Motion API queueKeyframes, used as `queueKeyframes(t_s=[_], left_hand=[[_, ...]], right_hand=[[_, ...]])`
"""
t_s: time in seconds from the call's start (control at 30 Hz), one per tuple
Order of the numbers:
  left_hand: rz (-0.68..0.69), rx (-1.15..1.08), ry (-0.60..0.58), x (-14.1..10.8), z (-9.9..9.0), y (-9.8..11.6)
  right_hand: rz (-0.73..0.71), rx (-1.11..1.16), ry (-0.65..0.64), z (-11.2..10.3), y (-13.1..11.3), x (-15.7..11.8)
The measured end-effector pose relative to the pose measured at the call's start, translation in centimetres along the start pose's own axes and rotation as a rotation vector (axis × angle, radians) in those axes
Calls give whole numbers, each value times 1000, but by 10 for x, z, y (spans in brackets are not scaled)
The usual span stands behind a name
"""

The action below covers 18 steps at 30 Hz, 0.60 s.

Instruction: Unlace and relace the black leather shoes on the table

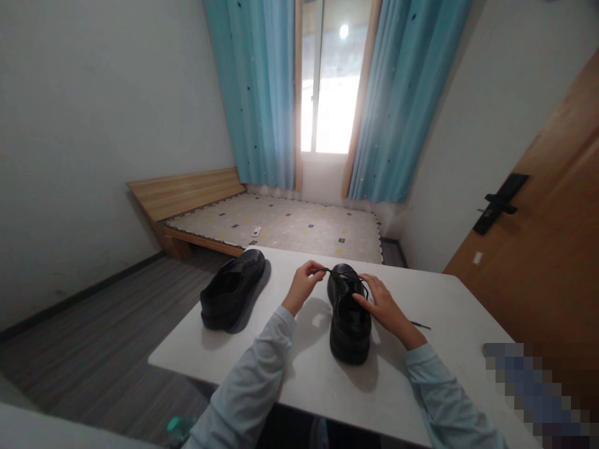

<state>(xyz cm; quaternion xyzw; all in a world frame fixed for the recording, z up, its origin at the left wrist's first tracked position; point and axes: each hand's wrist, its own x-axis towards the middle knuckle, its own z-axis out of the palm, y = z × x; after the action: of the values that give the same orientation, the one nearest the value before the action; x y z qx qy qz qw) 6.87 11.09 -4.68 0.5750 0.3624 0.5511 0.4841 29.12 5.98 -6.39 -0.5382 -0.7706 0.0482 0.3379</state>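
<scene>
A black shoe (350,337) stands on the white table in front of me, its toe pointing away. My left hand (306,279), left of the toe, pinches a black shoelace (322,270) that runs taut to the shoe's front. On the right side of the same shoe rests my right hand (381,305), thumb over the opening and fingers spread along the lacing. A loop of lace shows near those fingers; whether they grip it I cannot tell. Another black shoe (231,293) sits apart at the table's left. One lace end (421,325) lies right of my right wrist.
The white table (299,386) has its far edge near a low bed (290,224) with a small white object (256,231) on it. To the right is a wooden door (552,249) with a black handle. A green-capped item (181,428) is below the table's near left edge.
</scene>
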Motion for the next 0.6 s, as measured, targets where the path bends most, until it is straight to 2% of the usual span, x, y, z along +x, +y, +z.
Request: queueKeyframes(t_s=[0.1, 0.23, 0.6], left_hand=[[-74, -228, -44, -3, 2, 5], [-72, -408, -96, -7, 4, 11], [-28, -336, -78, -4, 3, 10]], right_hand=[[1, -3, -6, 0, 1, 0], [-2, -1, -2, 0, 1, 0], [-26, 9, 11, 2, 3, 0]])
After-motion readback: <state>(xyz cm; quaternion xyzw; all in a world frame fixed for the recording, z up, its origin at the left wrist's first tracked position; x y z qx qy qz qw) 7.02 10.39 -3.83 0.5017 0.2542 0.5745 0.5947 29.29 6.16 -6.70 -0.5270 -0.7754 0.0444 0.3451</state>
